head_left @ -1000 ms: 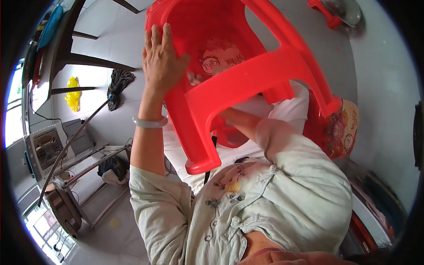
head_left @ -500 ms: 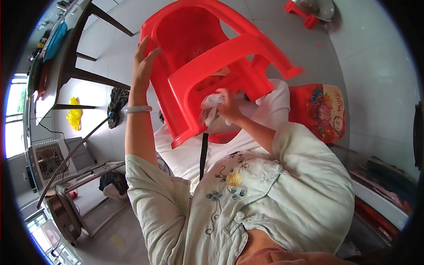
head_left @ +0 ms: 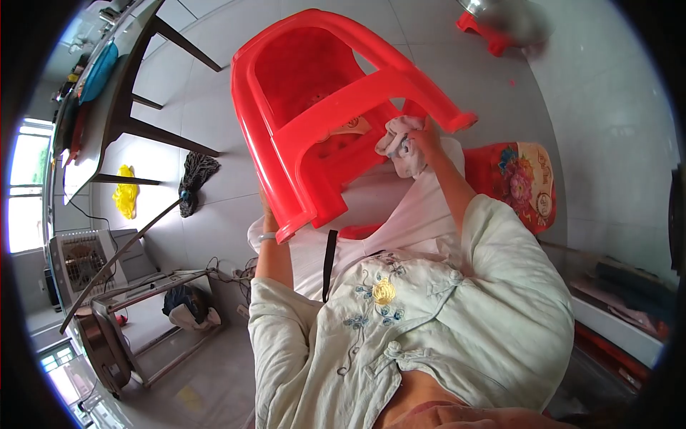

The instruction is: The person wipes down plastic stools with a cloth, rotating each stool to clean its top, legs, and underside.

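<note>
In front of me a red plastic chair [head_left: 343, 100] is tipped over my lap, its legs pointing towards me and to the right. My right hand [head_left: 426, 141] grips a crumpled pale cloth [head_left: 402, 145] near the chair's right legs. Behind the chair's lower left leg is my left hand [head_left: 267, 209]; its fingers are hidden by the red plastic, and a pale bangle [head_left: 266, 237] circles the wrist.
A red package with printed flowers [head_left: 514, 184] lies right of my knees. Dark table legs [head_left: 171, 134], a yellow bag [head_left: 125, 191] and a mop [head_left: 193, 182] are on the left. At the top right, a metal lid or basin [head_left: 504, 18] rests on a red stool [head_left: 493, 41].
My left hand has left the chair's upper left edge and gone down behind its lower left leg. My right hand has carried the cloth right and upward along the chair's legs.
</note>
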{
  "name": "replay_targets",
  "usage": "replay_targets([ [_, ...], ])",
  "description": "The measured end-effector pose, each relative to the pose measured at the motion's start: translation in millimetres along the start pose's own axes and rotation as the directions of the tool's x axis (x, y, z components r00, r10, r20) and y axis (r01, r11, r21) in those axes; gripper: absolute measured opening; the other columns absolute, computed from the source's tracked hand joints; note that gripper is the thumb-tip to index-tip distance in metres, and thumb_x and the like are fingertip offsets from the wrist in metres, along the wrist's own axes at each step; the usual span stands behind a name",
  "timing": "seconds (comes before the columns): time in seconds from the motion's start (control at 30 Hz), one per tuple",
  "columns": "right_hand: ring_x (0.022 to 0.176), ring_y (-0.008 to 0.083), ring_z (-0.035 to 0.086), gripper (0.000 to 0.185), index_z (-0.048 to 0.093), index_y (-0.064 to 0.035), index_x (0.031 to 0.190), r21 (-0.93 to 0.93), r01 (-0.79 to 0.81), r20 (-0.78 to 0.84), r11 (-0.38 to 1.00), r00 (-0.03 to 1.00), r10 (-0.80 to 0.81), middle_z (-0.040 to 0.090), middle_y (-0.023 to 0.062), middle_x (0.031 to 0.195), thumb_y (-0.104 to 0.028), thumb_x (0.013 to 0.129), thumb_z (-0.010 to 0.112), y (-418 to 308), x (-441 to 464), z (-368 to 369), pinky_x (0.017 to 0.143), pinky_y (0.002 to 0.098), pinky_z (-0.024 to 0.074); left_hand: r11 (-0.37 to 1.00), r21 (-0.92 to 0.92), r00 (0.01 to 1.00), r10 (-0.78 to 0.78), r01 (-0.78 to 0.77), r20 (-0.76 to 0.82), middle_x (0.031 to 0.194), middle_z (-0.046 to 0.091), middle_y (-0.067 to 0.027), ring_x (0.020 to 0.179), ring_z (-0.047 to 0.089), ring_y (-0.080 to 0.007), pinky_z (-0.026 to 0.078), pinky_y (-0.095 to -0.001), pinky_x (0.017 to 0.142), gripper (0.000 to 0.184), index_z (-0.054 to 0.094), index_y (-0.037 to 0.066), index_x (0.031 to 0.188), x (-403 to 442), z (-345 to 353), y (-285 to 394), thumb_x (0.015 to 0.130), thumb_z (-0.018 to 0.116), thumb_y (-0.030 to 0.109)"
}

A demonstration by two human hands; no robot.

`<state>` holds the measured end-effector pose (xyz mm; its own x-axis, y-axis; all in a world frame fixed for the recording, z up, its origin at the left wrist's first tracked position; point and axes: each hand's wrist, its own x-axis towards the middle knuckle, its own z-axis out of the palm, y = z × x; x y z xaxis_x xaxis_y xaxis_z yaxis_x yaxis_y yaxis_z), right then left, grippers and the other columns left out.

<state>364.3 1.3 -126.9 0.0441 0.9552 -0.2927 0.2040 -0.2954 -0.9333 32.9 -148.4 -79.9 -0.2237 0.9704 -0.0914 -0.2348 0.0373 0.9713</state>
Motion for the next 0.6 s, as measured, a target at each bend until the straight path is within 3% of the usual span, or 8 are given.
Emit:
replay_targets([
  [0.17, 0.098, 0.0261, 0.06, 0.052, 0.05, -0.0029, 0.116, 0.085, 0.052, -0.111, 0.995, 0.993, -0.042, 0.058, 0.0139, 0.105, 0.002, 0.065, 0.06, 13, 16, 15, 0.078, 0.0349, 0.0496, 0.829, 0.486, 0.945, 0.326, -0.276, -0.018, 0.104, 0.066, -0.0069, 0.093, 0.064, -0.0142, 0.053, -0.0273, 0.078, 0.046, 0.051, 0.004, 0.13, 25, 4, 21, 0.101, 0.044, 0.039],
  [0.27, 0.096, 0.0247, 0.062, 0.054, 0.05, -0.0036, 0.119, 0.285, 0.017, -0.03, 0.958, 1.0, -0.008, 0.06, 0.013, 0.106, 0.004, 0.066, 0.058, 32, 32, 26, 0.075, 0.0344, 0.051, 0.994, 0.076, 0.996, 0.079, -0.082, 0.035, 0.121, 0.061, -0.0108, 0.101, 0.064, -0.0214, 0.053, -0.0345, 0.084, 0.071, 0.045, 0.003, 0.137, 68, 6, 67, 0.095, 0.042, 0.06],
  [0.37, 0.093, 0.0238, 0.062, 0.051, 0.052, -0.0048, 0.116, 0.546, -0.121, 0.105, 0.829, 0.992, 0.076, 0.061, 0.0124, 0.103, 0.005, 0.067, 0.058, 44, 17, 55, 0.073, 0.0342, 0.0512, 0.999, -0.037, 0.999, -0.005, 0.003, -0.045, 0.115, 0.065, -0.0116, 0.098, 0.065, -0.0215, 0.051, -0.0325, 0.08, 0.071, 0.058, 0.003, 0.124, 94, 52, 137, 0.091, 0.046, 0.065],
  [0.43, 0.089, 0.0231, 0.063, 0.045, 0.056, -0.0052, 0.111, 0.613, -0.237, 0.17, 0.754, 0.971, 0.168, 0.062, 0.0119, 0.099, 0.006, 0.067, 0.057, 85, 23, 80, 0.072, 0.0343, 0.0513, 0.822, 0.533, 0.974, -0.114, 0.202, -0.194, 0.104, 0.068, -0.0158, 0.099, 0.065, -0.0246, 0.048, -0.0338, 0.08, 0.073, 0.07, 0.002, 0.103, 109, 64, 165, 0.086, 0.047, 0.069],
  [0.5, 0.091, 0.0241, 0.064, 0.029, 0.058, -0.0013, 0.101, 0.374, 0.29, 0.422, 0.881, 0.793, -0.44, 0.062, 0.0123, 0.096, 0.0, 0.072, 0.058, 175, 49, 116, 0.083, 0.0373, 0.053, 0.731, 0.648, 0.975, -0.11, 0.212, -0.194, 0.1, 0.068, -0.0181, 0.1, 0.065, -0.0265, 0.047, -0.0356, 0.083, 0.074, 0.071, 0.001, 0.096, 110, 90, 181, 0.086, 0.047, 0.07],
  [0.53, 0.091, 0.0241, 0.064, 0.029, 0.058, -0.0013, 0.101, 0.381, 0.288, 0.424, 0.879, 0.79, -0.443, 0.062, 0.0123, 0.096, 0.0, 0.072, 0.058, 157, 35, 120, 0.083, 0.0373, 0.053, 0.629, 0.746, 0.975, -0.111, 0.217, -0.19, 0.096, 0.068, -0.0203, 0.101, 0.064, -0.0284, 0.046, -0.0375, 0.085, 0.075, 0.073, 0.001, 0.089, 112, 102, 182, 0.086, 0.046, 0.07],
  [0.57, 0.091, 0.0247, 0.064, 0.025, 0.059, -0.0002, 0.099, 0.506, -0.143, 0.465, 0.851, 0.876, -0.129, 0.063, 0.013, 0.096, -0.001, 0.074, 0.057, 141, 16, 127, 0.084, 0.0377, 0.0528, 0.517, 0.835, 0.98, -0.052, 0.19, -0.191, 0.096, 0.068, -0.0205, 0.102, 0.064, -0.0328, 0.045, -0.041, 0.088, 0.078, 0.072, 0.0, 0.093, 116, 110, 177, 0.087, 0.041, 0.071],
  [0.6, 0.092, 0.0252, 0.064, 0.022, 0.06, 0.0009, 0.096, 0.571, -0.528, 0.55, 0.629, 0.815, 0.183, 0.063, 0.0136, 0.095, -0.002, 0.075, 0.057, 124, -2, 134, 0.086, 0.0382, 0.0526, 0.513, 0.836, 0.98, -0.049, 0.192, -0.195, 0.096, 0.068, -0.0205, 0.102, 0.064, -0.0328, 0.045, -0.041, 0.088, 0.078, 0.072, 0.0, 0.093, 119, 116, 175, 0.087, 0.041, 0.071],
])
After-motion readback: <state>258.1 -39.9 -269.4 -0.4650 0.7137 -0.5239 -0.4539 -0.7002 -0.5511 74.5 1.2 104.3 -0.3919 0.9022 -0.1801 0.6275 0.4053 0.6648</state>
